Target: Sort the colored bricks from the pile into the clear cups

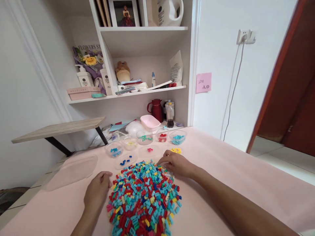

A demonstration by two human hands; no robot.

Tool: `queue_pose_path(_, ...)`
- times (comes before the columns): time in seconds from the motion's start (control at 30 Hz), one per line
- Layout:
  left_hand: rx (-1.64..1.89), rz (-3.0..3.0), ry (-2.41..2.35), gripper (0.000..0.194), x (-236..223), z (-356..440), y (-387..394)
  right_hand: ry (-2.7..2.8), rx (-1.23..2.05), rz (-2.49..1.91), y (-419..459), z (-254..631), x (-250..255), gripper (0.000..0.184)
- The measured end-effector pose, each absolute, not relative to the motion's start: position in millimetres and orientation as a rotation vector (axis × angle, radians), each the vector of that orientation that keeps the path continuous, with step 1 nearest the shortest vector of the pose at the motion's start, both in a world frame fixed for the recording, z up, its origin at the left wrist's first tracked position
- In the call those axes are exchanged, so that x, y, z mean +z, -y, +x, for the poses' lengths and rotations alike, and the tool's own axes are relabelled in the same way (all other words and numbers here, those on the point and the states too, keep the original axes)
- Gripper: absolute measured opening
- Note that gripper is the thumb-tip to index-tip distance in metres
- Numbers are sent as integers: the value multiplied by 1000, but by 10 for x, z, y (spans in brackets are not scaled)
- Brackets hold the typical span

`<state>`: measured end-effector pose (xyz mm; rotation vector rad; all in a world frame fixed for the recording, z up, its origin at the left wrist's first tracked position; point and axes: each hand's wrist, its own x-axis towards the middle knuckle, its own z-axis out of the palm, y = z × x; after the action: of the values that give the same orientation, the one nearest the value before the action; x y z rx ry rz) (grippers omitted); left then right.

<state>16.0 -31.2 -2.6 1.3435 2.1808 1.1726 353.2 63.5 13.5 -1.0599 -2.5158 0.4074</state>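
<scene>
Surface finishes: plastic bricks (145,196) on a matt covering (226,154).
Bricks appear smooth and opaque; the shallow tray (71,175) is transparent, glossy plastic; the basin (150,122) is smooth plastic; the jug (157,112) is glossy; the raised board (61,128) shows matt wood grain; the wall note (203,82) is paper.

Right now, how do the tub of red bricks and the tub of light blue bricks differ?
The tub of red bricks holds fewer pieces than the tub of light blue bricks. The red one also looks narrower, the light blue one wider. In the picture, the red one stands to the left, the light blue one to the right. Both are see-through and open on top.
</scene>
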Motion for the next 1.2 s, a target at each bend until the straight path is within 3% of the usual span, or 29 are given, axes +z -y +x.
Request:
queue_pose_path(0.23, 1198, 1342, -2171, 30, -37, 153, 307, 2500, 348, -1189, -642, 3537, 139, 25)
queue_pose_path(0.47, 1180, 1340, -2192, 30, -34, 160, 305, 2505, 359, -1088, -623, 3531, 155, 34)
queue_pose_path(1.2, 1044, 1381, -2248, 33, -54, 126, 285, 2481, 420, -1138, -669, 3517, 112, 21)
